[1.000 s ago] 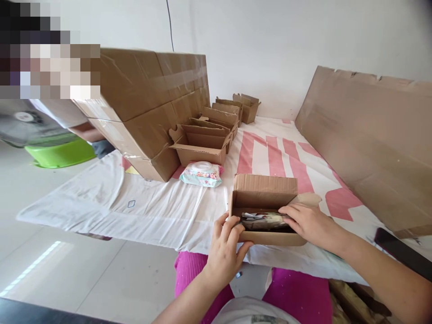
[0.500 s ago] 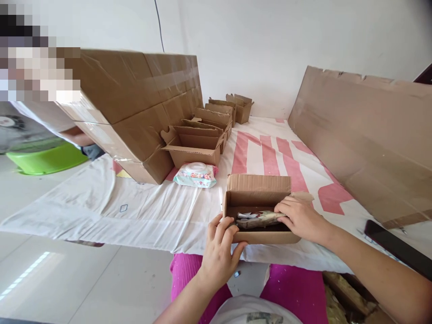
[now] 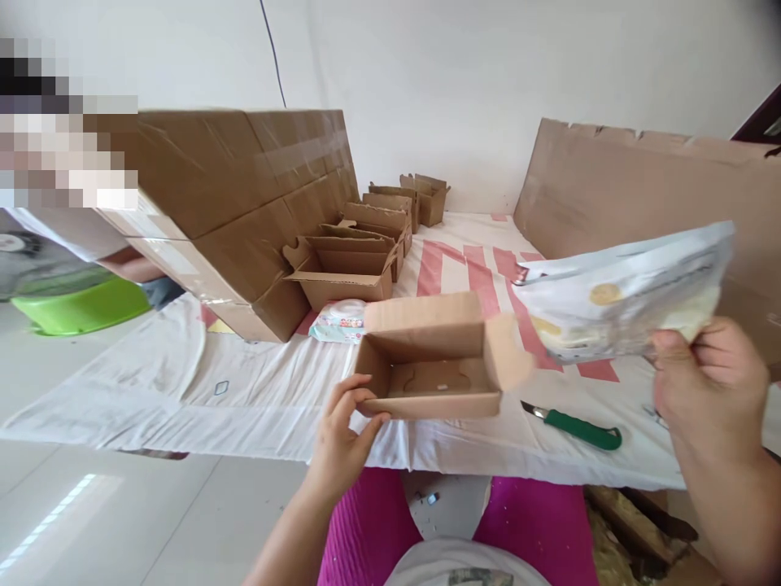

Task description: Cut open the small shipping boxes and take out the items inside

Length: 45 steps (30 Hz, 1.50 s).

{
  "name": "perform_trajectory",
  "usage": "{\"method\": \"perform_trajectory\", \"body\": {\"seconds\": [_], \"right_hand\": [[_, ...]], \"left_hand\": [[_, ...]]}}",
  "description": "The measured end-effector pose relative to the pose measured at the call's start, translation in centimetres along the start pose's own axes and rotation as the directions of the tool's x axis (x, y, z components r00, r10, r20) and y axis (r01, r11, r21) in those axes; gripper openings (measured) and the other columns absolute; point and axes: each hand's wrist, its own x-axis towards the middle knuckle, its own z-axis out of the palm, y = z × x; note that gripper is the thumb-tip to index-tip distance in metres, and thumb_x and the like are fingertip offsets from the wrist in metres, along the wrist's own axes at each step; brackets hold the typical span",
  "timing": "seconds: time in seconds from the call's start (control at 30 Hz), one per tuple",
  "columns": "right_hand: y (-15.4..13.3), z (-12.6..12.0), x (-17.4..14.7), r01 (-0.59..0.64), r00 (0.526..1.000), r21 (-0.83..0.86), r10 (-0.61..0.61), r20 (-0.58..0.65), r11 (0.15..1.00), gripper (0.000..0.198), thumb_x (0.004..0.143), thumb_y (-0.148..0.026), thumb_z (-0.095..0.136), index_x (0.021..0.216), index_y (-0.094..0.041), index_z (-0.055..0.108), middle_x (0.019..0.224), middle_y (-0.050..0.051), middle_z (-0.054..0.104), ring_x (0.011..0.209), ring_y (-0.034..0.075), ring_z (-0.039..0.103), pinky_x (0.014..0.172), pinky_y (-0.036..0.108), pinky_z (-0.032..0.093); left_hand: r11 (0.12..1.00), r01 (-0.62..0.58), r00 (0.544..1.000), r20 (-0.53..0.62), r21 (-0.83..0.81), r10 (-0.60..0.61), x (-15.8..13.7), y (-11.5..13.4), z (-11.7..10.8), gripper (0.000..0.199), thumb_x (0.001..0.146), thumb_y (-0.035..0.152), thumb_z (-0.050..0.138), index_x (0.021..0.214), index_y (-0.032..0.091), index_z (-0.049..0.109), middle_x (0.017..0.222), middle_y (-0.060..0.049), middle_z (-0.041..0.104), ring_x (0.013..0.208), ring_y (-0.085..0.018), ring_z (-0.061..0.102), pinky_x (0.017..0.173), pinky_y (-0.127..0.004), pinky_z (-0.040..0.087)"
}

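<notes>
Pouch (image 3: 616,301) up over counter (image 3: 268,366) R of box (image 3: 427,407), my R fingers (image 3: 672,348) clamped on one end only, L fingers (image 3: 349,399) gripping box rim, so poss. slip & nick on bare-bladed knife (image 3: 579,428).

Box (image 3: 439,408) opens upward; green cutter (image 3: 572,425) obstructs its right.

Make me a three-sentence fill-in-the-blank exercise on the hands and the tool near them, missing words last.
1. The shiny white printed plastic packet is held up in the ____ hand.
2. The left hand grips an open brown rectangular box made of ____.
3. The utility knife, its narrow blade showing, lies on the white cloth and has a handle coloured ____.

Missing words: right; cardboard; green.
</notes>
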Motion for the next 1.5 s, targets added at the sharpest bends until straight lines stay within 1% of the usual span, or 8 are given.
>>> {"method": "perform_trajectory", "body": {"seconds": [0.17, 0.3, 0.43, 0.67, 1.0, 1.13, 1.33, 1.5], "right_hand": [[3.2, -1.6, -2.4, -0.035, 0.975, -0.297, 0.098, 0.201, 0.954, 0.028, 0.081, -0.048, 0.065, 0.091, -0.022, 0.064, 0.080, 0.003, 0.068, 0.068, 0.018, 0.062, 0.063, 0.029, 0.049], [4.4, 0.4, -6.5, 0.108, 0.860, -0.313, 0.070, 0.505, 0.944, 0.021, 0.089, -0.041, 0.055, 0.090, -0.022, 0.063, 0.078, 0.003, 0.070, 0.068, 0.018, 0.065, 0.060, 0.027, 0.051], [4.2, 3.3, -10.0, 0.235, 0.739, -0.120, -0.097, 0.667, 0.965, 0.012, 0.094, -0.026, 0.050, 0.094, -0.023, 0.061, 0.086, 0.003, 0.069, 0.080, 0.018, 0.067, 0.071, 0.028, 0.054], [4.0, 4.2, -10.9, 0.250, 0.718, -0.075, -0.133, 0.684, 0.965, 0.019, 0.090, -0.027, 0.059, 0.109, -0.024, 0.057, 0.104, 0.008, 0.065, 0.096, 0.022, 0.065, 0.084, 0.035, 0.056], [6.2, 3.1, -11.9, 0.075, 0.749, -0.167, 0.055, 0.660, 0.983, 0.044, 0.082, -0.043, 0.068, 0.119, -0.026, 0.050, 0.110, 0.007, 0.065, 0.101, 0.023, 0.066, 0.087, 0.036, 0.056], [7.4, 3.0, -12.7, 0.018, 0.737, -0.169, 0.101, 0.668, 0.986, 0.048, 0.081, -0.046, 0.068, 0.121, -0.026, 0.050, 0.112, 0.008, 0.065, 0.103, 0.024, 0.066, 0.089, 0.037, 0.055], [7.9, 2.8, -12.5, -0.002, 0.682, -0.186, 0.137, 0.719, 0.983, 0.061, 0.073, -0.050, 0.076, 0.123, -0.026, 0.051, 0.119, 0.009, 0.063, 0.108, 0.027, 0.064, 0.093, 0.040, 0.054], [8.1, 3.3, -12.8, -0.012, 0.645, -0.167, 0.135, 0.752, 0.986, 0.053, 0.075, -0.044, 0.074, 0.120, -0.024, 0.054, 0.117, 0.009, 0.063, 0.106, 0.026, 0.064, 0.092, 0.041, 0.054]], "left_hand": [[0.973, 0.144, 0.955, -0.231, -0.182, -0.185, 1.3, -4.1, -2.4, 0.025, 0.072, 0.035, 0.076, 0.085, 0.019, 0.062, 0.113, -0.008, 0.059, 0.107, -0.025, 0.057, 0.092, -0.040, 0.047], [0.734, 0.332, 0.883, -0.079, -0.593, -0.463, 1.4, -5.7, -3.4, 0.042, 0.065, 0.041, 0.080, 0.096, 0.019, 0.061, 0.098, -0.004, 0.059, 0.083, -0.017, 0.057, 0.072, -0.030, 0.050], [0.605, 0.372, 0.851, -0.003, -0.704, -0.526, 1.0, -5.6, -3.4, 0.041, 0.067, 0.041, 0.079, 0.097, 0.019, 0.062, 0.088, -0.001, 0.057, 0.072, -0.012, 0.051, 0.063, -0.024, 0.046], [0.826, 0.332, 0.906, -0.089, -0.457, -0.414, 0.2, -7.3, -4.6, 0.026, 0.071, 0.037, 0.076, 0.085, 0.020, 0.063, 0.124, -0.006, 0.053, 0.122, -0.028, 0.048, 0.085, -0.034, 0.049], [0.989, 0.131, 0.976, -0.168, -0.063, -0.140, 1.1, -8.4, -9.0, 0.022, 0.077, 0.039, 0.071, 0.090, 0.022, 0.064, 0.128, -0.007, 0.056, 0.114, -0.027, 0.056, 0.100, -0.044, 0.045], [0.979, 0.036, 0.991, -0.137, 0.199, -0.009, 1.1, -7.5, -9.2, 0.019, 0.082, 0.041, 0.065, 0.089, 0.023, 0.065, 0.123, -0.007, 0.062, 0.111, -0.028, 0.060, 0.095, -0.043, 0.048], [0.927, 0.189, 0.977, -0.155, 0.324, -0.145, 0.8, -8.8, -10.4, 0.028, 0.082, 0.048, 0.060, 0.093, 0.023, 0.065, 0.129, -0.006, 0.061, 0.102, -0.028, 0.064, 0.061, -0.031, 0.051], [0.891, 0.322, 0.905, -0.381, 0.320, -0.191, 1.5, -9.5, -9.6, 0.037, 0.084, 0.036, 0.056, 0.119, 0.025, 0.057, 0.143, -0.007, 0.048, 0.128, -0.035, 0.049, 0.094, -0.051, 0.049]]}}
